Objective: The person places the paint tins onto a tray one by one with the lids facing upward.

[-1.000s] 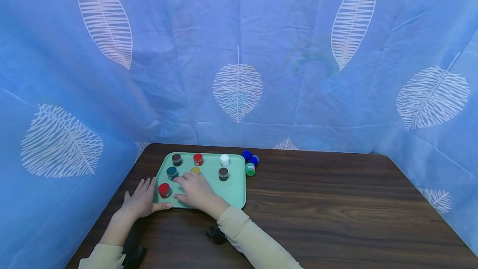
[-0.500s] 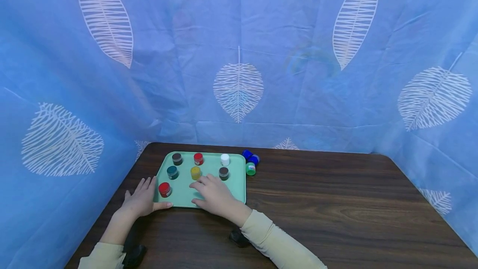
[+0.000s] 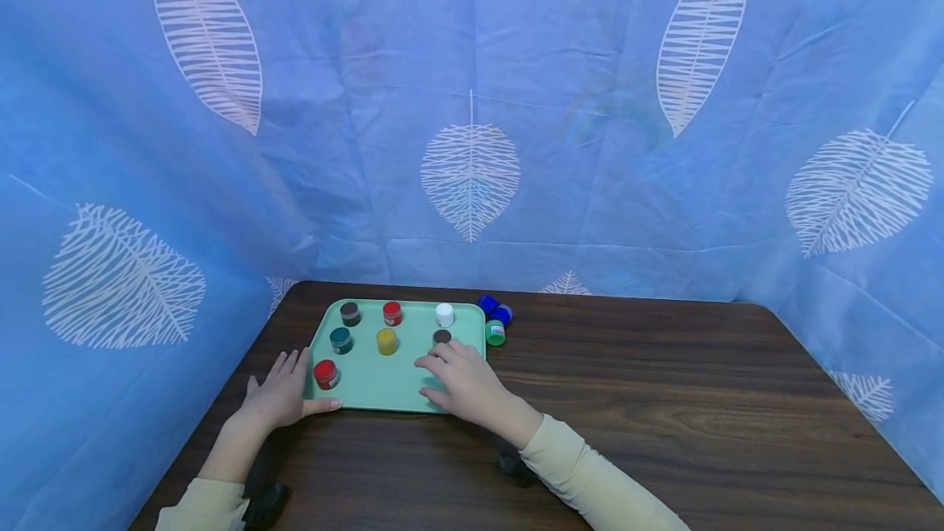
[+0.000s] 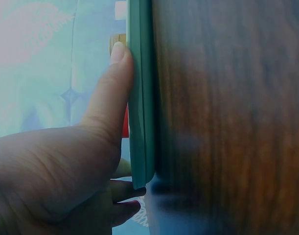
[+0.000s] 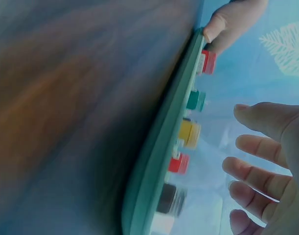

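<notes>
A light green tray [image 3: 383, 383] bears several small paint jars. My left hand [image 3: 276, 396] rests at its left front corner, with straight fingers along the left side and the thumb on the front rim. My right hand [image 3: 472, 383] hovers over the right part of the tray with fingers spread and nothing in them. Just beyond its fingertips stands a dark brown jar [image 3: 442, 337], partly hidden. Also on the tray are a yellow jar [image 3: 387, 342], a teal jar [image 3: 341, 341], a red jar [image 3: 325, 374], another red jar [image 3: 392, 314], a black jar [image 3: 350, 315] and a white jar [image 3: 444, 315].
Against the tray's right side, on the dark wooden table [image 3: 664, 400], are a green jar [image 3: 495, 333] and two blue jars [image 3: 501, 315]. A blue cloth [image 3: 590, 105] with white leaf prints hangs behind and at both sides.
My right hand has moved to the right across the tray, from beside the yellow jar to near the dark brown one, uncovering the yellow jar. The left hand has stayed put.
</notes>
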{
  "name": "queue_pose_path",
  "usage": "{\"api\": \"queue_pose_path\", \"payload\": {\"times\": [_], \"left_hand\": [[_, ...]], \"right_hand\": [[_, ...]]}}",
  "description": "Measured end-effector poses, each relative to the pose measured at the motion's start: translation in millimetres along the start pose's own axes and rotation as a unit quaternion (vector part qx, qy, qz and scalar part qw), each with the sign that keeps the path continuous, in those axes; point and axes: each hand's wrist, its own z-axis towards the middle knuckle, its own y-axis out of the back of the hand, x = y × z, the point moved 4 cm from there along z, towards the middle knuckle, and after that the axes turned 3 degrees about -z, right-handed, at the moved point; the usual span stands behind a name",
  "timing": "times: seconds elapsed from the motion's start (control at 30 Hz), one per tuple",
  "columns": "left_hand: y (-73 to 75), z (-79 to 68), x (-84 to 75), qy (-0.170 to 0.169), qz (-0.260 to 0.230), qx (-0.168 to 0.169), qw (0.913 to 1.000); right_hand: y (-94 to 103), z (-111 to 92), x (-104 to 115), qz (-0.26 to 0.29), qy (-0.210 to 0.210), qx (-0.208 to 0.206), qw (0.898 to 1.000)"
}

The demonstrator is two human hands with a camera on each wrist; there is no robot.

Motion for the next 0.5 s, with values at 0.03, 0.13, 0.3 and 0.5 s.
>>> {"api": "queue_pose_path", "payload": {"times": [0.03, 0.13, 0.3, 0.5], "left_hand": [[-0.2, 0.3, 0.3, 0.000, 0.000, 0.000, 1.0000], [-1.2, 0.7, 1.1, 0.002, 0.001, 0.002, 1.0000], [-2.1, 0.9, 1.9, 0.001, 0.001, 0.000, 1.0000], [-2.2, 0.8, 2.2, -0.001, -0.002, -0.004, 1.0000]], "right_hand": [[1.4, -2, -3, 0.001, 0.000, -0.005, 1.000], [5.0, -7, -12, 0.004, -0.008, -0.015, 1.000], [9.9, -16, -26, 0.001, -0.018, -0.020, 1.000], [15.1, -25, -43, -0.024, -0.005, -0.031, 0.999]]}}
